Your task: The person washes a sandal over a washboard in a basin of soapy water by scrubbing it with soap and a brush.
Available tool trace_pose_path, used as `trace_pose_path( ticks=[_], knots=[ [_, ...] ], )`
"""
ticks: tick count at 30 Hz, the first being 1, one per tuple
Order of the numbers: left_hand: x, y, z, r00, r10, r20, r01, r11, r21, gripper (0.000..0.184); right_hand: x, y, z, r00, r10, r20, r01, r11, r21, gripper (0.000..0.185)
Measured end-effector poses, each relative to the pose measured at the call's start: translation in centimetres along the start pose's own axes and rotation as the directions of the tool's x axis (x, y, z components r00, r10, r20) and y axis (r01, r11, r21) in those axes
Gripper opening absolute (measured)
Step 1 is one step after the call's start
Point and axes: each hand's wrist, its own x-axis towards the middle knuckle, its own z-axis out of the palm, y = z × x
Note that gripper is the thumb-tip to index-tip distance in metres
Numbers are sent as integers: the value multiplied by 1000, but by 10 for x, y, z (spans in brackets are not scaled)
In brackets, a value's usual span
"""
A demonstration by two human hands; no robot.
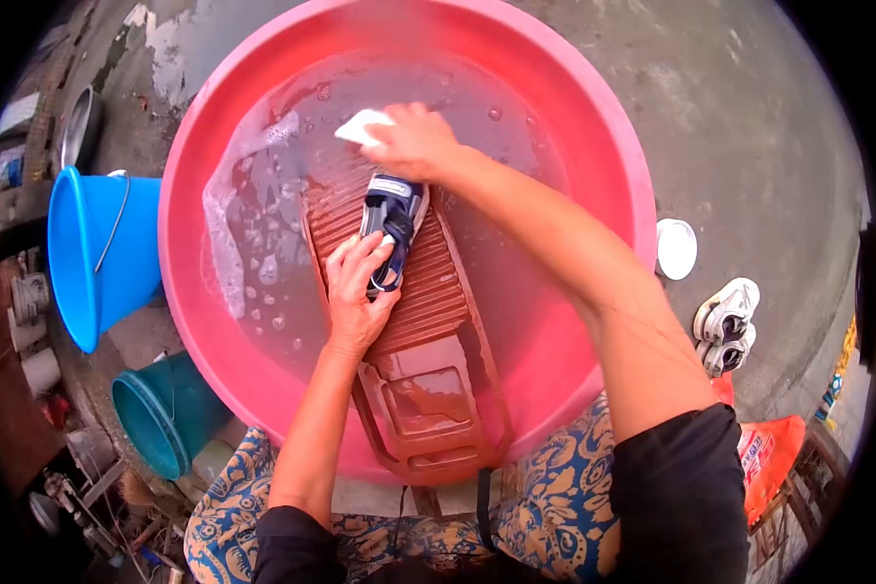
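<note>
My left hand (355,292) is closed on the heel end of a dark blue and grey sandal (396,209), pressing it against a brown ribbed washboard (438,307). Just beyond the sandal's toe, my right hand (419,144) grips a small white block (362,127); its kind is unclear, and the fingers are slightly blurred and cover part of it. The washboard slopes into a large pink basin (636,204), its lower end resting at the near rim. Cloudy water (496,224) with bubbles and a patch of suds fills the basin's bottom.
A blue bucket (131,248) and a green bucket (151,414) stand left of the basin. To the right are a white bowl-like container (675,249), a pair of white shoes (727,321) and an orange bag (774,453). Patterned cloth (565,487) covers my lap.
</note>
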Motion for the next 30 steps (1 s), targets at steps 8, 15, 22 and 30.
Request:
trace_pose_path(
  ticks=[8, 15, 22, 30],
  knots=[
    [0, 3, -6, 998, -12, -58, 8, 998, -66, 49, -129, 75, -12, 958, 282, -58, -284, 958, -29, 49],
    [2, 7, -23, 872, -457, 176, 327, 277, -904, 66, -179, 12, -132, 918, 46, -395, 97, 938, 333, 42],
    [-1, 31, -22, 808, -461, 366, 147, -445, -884, 54, -216, 34, -104, 994, -112, -8, 112, 993, -30, 26],
    [2, 37, -38, 714, -678, 175, 115, -133, -984, 55, -334, 166, -94, 524, 469, -711, -425, 867, 259, 40]
  ],
)
